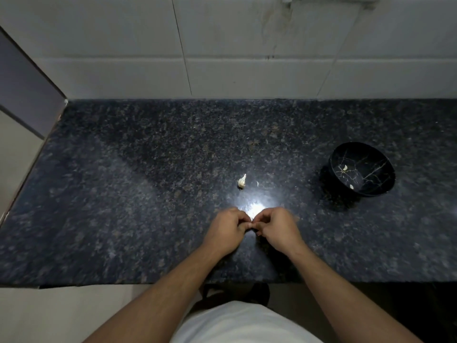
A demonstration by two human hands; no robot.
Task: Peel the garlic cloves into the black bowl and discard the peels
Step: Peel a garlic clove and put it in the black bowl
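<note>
My left hand [226, 230] and my right hand [278, 230] meet fingertip to fingertip over the dark granite counter [148, 194], both with curled fingers pinching a small garlic clove [251, 225] that is almost hidden between them. A white garlic piece with papery skin [242, 181] lies on the counter beyond my hands, with a tiny peel scrap [257, 183] beside it. The black bowl [362, 169] stands to the right, tilted toward me, holding two peeled cloves, one [344, 167] near the middle and one [351, 186] near the rim.
A white tiled wall [235, 58] rises behind the counter. A grey panel [24, 90] closes the left end. The counter's front edge runs just in front of my body, with floor showing below left. A bright light glare lies on the stone beyond my fingers.
</note>
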